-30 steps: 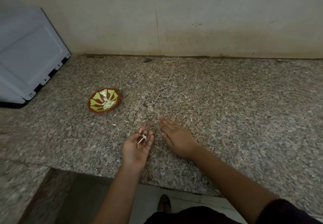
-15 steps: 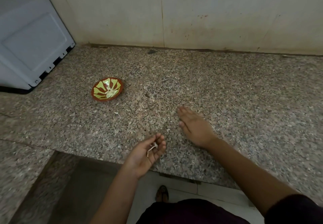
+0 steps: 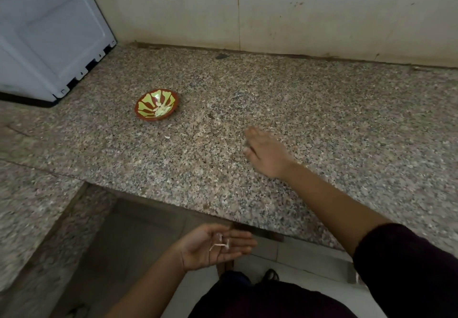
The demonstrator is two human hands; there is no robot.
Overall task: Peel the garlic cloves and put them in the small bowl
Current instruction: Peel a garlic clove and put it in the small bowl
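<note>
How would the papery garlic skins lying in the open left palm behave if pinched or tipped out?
The garlic skins look thin and curled, so probably floppy and nearly weightless. They lie loose on the flat left hand, ungripped, so a tilt or draught would likely scatter them. Pinching may crumple or tear them.

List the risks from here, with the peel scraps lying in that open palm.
1. The thin white garlic skins lie loose on the open left hand, past the edge of the speckled granite counter; they may fall to the floor.
2. The right hand, flat on the counter, might sweep the pale scrap toward the red-and-yellow small bowl of peeled cloves.
</note>
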